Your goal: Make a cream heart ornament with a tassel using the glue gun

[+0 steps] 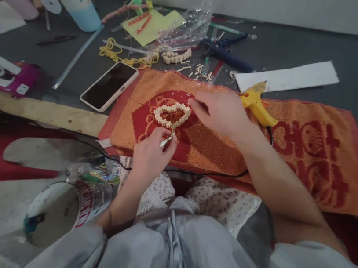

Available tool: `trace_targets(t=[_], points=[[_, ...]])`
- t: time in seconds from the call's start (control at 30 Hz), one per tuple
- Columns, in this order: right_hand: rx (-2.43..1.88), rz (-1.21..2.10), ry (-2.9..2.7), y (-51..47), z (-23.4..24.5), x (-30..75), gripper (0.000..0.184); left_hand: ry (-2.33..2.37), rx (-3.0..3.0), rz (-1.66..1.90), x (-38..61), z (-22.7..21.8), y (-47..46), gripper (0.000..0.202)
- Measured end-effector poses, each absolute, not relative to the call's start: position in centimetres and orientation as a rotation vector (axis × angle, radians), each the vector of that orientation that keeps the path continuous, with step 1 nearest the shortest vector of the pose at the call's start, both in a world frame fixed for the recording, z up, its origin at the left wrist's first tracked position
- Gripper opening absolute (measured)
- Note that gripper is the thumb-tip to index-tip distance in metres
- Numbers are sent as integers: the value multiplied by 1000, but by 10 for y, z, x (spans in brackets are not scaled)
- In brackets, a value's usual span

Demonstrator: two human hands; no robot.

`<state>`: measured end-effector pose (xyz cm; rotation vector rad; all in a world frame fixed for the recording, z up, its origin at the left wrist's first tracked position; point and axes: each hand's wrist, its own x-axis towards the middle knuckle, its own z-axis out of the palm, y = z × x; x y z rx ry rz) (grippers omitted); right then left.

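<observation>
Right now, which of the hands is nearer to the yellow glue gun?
Right. The right hand is close beside the yellow glue gun, on its left; the left hand is farther off, nearer the lap, holding the pale tassel.

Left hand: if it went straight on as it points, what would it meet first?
The left hand would probably meet the pale heart-shaped ring just ahead, though depth is unclear.

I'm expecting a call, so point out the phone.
In the head view, the phone lies left of centre on the dark table, at the left end of the orange towel.
</observation>
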<state>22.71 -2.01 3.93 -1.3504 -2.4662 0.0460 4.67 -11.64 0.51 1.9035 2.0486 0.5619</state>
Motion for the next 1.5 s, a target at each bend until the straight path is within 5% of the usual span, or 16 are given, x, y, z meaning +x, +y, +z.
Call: trace_targets(t=[0.43, 1.5], points=[[-1089, 381, -2557, -21, 13, 235, 25, 1932, 1922, 747, 39, -1, -117, 17], [-859, 179, -2854, -35, 20, 229, 33, 1946, 1989, 656, 43, 3, -118, 25]])
